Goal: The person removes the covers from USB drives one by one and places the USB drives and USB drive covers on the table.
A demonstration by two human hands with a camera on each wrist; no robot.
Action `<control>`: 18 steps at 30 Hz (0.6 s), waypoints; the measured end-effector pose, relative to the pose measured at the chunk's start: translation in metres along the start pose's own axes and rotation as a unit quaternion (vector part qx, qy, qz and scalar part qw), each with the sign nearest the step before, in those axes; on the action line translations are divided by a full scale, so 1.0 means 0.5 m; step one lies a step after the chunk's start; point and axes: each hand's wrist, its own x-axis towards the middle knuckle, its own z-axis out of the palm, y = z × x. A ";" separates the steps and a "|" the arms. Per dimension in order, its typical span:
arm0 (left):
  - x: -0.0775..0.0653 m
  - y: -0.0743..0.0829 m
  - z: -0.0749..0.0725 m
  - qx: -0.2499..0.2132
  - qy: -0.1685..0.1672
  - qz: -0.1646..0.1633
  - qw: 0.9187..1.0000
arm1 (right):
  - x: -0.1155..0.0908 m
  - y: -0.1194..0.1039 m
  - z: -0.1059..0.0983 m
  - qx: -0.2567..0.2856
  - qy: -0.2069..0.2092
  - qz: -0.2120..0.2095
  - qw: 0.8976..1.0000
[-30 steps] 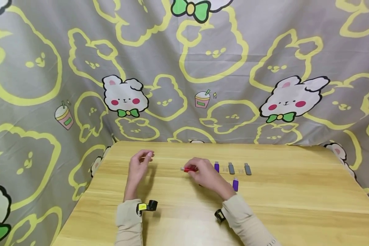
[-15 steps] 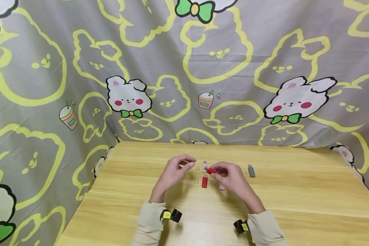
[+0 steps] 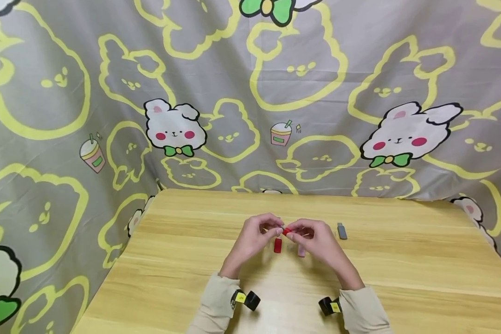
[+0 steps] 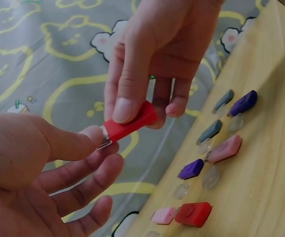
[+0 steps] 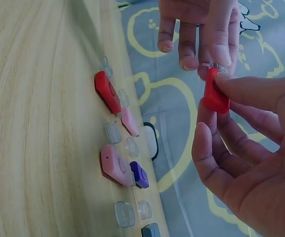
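My right hand [image 3: 319,239] pinches a red USB flash drive [image 4: 130,126] between thumb and fingers, raised over the table. From the opposite side, my left hand [image 3: 253,237] pinches the drive's plug end with thumb and forefinger, where a clear cap [image 4: 104,143] edge shows around the silver metal. The other left fingers stay loosely bent. Below the hands, another red flash drive [image 5: 107,93] lies on the table near a light pink one [image 5: 129,122] and a darker pink one [image 5: 115,165].
Purple flash drives [image 4: 191,169] and grey ones [image 4: 210,132] continue the two rows on the wooden table [image 3: 171,260]. Several clear caps [image 5: 125,214] lie beside them. A patterned grey curtain [image 3: 234,69] hangs behind the table's far edge.
My right hand has carried the red flash drive off the left end of the rows. My left hand has moved right, from apart to gripping the drive's plug end.
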 end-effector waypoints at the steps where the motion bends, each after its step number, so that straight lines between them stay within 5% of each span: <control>1: 0.001 0.000 0.001 0.000 0.003 -0.001 1.000 | 0.000 0.000 0.000 0.002 -0.001 0.003 1.000; 18: 0.002 -0.003 0.007 0.020 0.016 -0.019 1.000 | -0.005 -0.001 -0.005 0.006 -0.031 0.019 0.999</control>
